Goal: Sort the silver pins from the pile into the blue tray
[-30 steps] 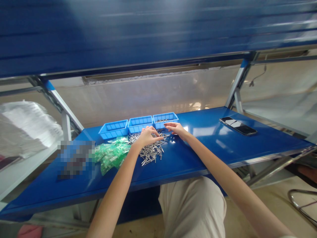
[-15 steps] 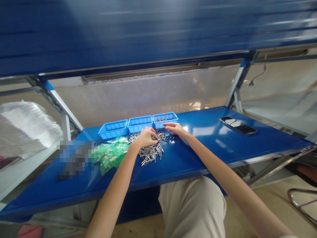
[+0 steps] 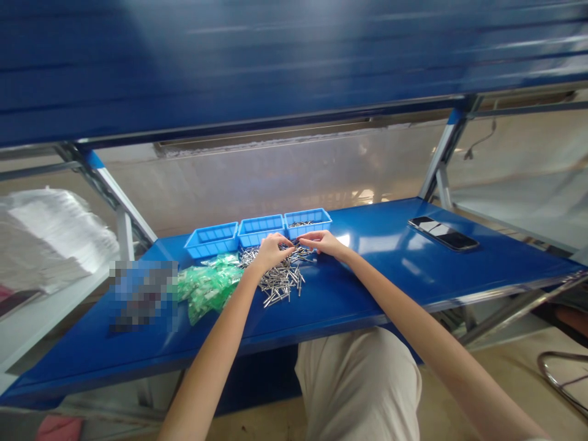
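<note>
A loose pile of thin silver metal pins point(image 3: 281, 285), which look like rivets or screws, lies on the blue table point(image 3: 349, 300). Over its back part, my left hand point(image 3: 274, 251) is closed in a pinch. My right hand point(image 3: 325, 242) meets it from the right, thumb and fingertips drawn together. Whatever sits between the fingertips is too small to make out. Just behind the hands stand three blue bins in a row: a left bin point(image 3: 212, 248), a middle bin point(image 3: 261, 237) and a right bin point(image 3: 294, 232). Similar metal pieces show in the right bin.
Green-and-clear plastic bags point(image 3: 209, 289) lie left of the pile, beside a pixelated patch. A phone point(image 3: 443, 233) rests on the table's right side. Slanted metal posts point(image 3: 434, 156) hold a blue panel point(image 3: 285, 67) above the table. White wrapped material point(image 3: 59, 229) sits at far left.
My left hand has risen slightly from the pile toward the right hand. My right hand's fingers have lowered and closed in, so the fingertips of both hands now meet.
</note>
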A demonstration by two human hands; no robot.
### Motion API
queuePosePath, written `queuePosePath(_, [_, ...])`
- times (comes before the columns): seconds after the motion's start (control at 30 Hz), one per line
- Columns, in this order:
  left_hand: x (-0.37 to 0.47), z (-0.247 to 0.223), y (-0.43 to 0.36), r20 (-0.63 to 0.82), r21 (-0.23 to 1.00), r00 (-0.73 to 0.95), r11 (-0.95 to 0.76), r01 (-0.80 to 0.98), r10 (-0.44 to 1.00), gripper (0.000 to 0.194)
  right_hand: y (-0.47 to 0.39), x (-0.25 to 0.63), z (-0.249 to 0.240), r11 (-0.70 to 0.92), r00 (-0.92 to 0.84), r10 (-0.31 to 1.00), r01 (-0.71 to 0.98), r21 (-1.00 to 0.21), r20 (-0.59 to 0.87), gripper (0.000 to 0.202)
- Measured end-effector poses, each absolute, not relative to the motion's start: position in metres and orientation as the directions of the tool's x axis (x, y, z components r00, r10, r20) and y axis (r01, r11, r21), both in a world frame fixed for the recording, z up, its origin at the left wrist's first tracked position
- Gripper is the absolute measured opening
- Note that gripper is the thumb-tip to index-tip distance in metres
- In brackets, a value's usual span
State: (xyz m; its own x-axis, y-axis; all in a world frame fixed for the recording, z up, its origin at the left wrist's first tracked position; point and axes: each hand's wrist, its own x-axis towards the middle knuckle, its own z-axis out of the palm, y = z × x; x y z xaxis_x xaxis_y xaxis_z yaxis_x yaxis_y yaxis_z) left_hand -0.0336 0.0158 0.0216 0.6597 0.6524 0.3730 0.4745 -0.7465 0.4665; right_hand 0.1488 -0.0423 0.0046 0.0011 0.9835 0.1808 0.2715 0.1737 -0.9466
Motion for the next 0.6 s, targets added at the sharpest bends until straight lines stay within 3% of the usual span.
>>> queuePosePath(0.6, [-0.0255,0.0212,0.0142,0.486,0.614,0.548,-0.712,0.341,0.681,0.025,-0.0426,0.1456,0.0058,0.249,0.023,0.962,0.323,-0.913,0.271,0.033])
